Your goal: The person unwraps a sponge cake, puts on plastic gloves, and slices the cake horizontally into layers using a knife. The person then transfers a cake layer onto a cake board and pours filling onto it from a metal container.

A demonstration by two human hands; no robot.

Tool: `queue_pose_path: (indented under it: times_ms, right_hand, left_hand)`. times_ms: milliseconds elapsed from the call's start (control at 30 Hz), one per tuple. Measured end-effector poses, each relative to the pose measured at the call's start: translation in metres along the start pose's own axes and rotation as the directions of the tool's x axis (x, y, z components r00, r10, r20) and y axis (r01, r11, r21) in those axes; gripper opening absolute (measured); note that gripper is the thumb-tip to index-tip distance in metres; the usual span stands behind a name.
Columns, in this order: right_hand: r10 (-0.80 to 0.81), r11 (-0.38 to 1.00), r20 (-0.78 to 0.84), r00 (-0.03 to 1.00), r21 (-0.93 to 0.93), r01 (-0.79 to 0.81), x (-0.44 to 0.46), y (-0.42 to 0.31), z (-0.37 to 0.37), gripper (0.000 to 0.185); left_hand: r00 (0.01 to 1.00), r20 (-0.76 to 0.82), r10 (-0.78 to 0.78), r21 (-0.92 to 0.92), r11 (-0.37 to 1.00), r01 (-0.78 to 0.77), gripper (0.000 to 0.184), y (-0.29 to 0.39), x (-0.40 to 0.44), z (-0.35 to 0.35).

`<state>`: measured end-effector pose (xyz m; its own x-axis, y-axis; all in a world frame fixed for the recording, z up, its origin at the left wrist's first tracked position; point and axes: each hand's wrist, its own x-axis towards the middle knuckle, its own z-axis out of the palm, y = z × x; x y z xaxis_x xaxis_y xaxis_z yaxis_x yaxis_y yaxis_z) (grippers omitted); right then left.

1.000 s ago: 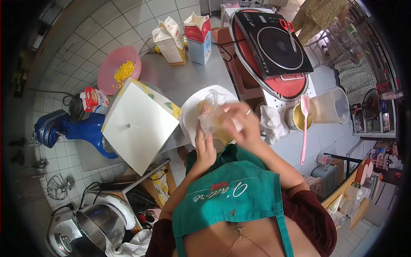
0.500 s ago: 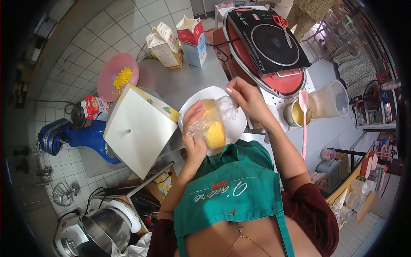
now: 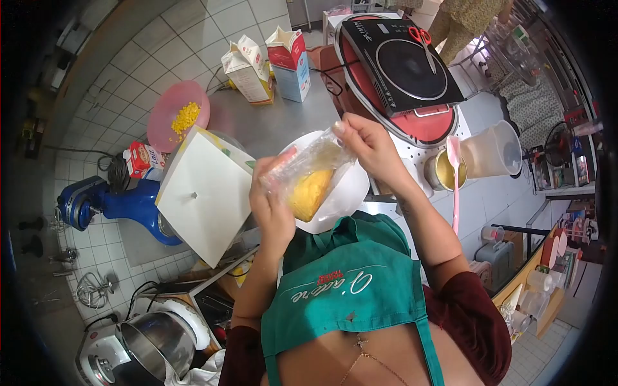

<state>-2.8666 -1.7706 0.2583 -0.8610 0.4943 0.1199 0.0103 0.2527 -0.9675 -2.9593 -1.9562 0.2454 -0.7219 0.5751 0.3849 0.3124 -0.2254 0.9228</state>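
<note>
A yellow mass (image 3: 310,192) in clear plastic (image 3: 322,154) is held above a white plate (image 3: 353,192), the left hand's (image 3: 271,207) grip closed around the plastic at one side, the right hand's (image 3: 368,145) grip pinched on its other end. Beyond the plate, two open cartons (image 3: 249,72) (image 3: 290,67) stand on the metal table (image 3: 273,119), near a pink bowl (image 3: 164,132) holding yellow bits (image 3: 186,117).

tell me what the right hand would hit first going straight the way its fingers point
Past the plastic wrap it pinches, the right hand would probably meet the red and blue carton on the steel counter, though depth is unclear from this single view.
</note>
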Motion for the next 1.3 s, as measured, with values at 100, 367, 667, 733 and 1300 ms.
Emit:
queue_pose_path:
  times_ms: [100,367,667,733,1300]
  right_hand:
    - [-0.057,0.993,0.004,0.998,0.102,0.056,0.009,-0.003,0.001,0.037]
    - [0.055,0.965,-0.009,0.998,0.258,-0.051,-0.027,-0.002,0.004,0.044]
    - [0.092,0.829,0.032,0.995,0.552,-0.094,-0.019,0.008,0.023,0.043]
    - [0.052,0.837,0.043,0.998,0.543,-0.067,-0.019,-0.003,0.020,0.041]
    - [0.100,0.953,-0.352,0.930,0.302,0.012,0.005,-0.018,-0.018,0.022]
  left_hand:
    - [0.956,0.002,-0.292,-0.235,0.929,0.284,0.050,0.020,0.003,-0.005]
    - [0.909,0.068,-0.412,-0.353,0.842,0.408,0.043,-0.009,0.007,-0.005]
    - [0.934,0.242,0.262,0.491,0.798,-0.351,0.044,-0.015,-0.021,0.023]
    - [0.893,0.399,0.208,0.503,0.764,-0.403,0.032,-0.029,-0.017,0.008]
    - [0.774,0.630,0.066,0.635,0.531,-0.562,0.020,0.073,0.031,-0.038]
